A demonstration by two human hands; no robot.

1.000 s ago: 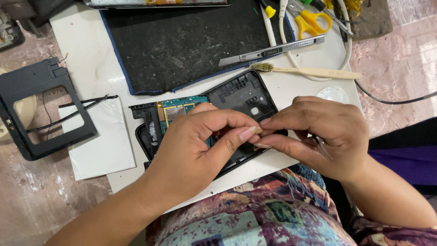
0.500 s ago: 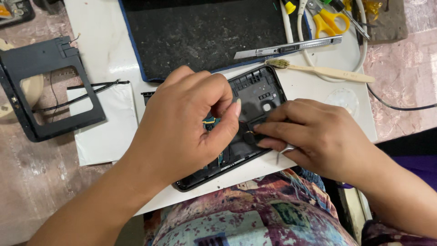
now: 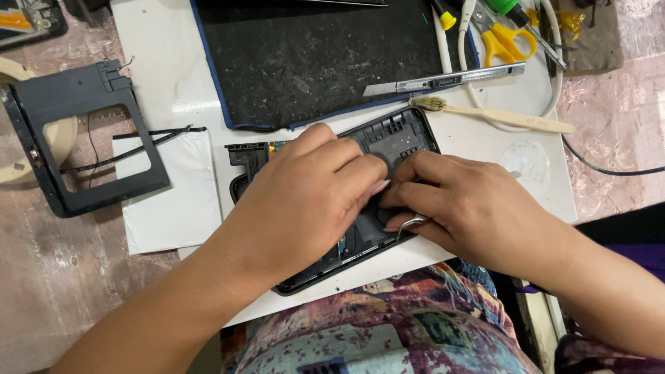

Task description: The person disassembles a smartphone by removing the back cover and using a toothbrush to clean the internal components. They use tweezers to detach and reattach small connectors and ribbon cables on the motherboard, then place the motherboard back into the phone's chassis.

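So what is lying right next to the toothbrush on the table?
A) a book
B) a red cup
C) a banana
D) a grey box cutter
D: the grey box cutter lies on the edge of the dark mat, just above the toothbrush.

White board [image 3: 173, 76] with opened phone [image 3: 398, 135]

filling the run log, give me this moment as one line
left hand: pressing on opened phone body | right hand: holding metal tweezers at phone | beside: toothbrush, utility knife
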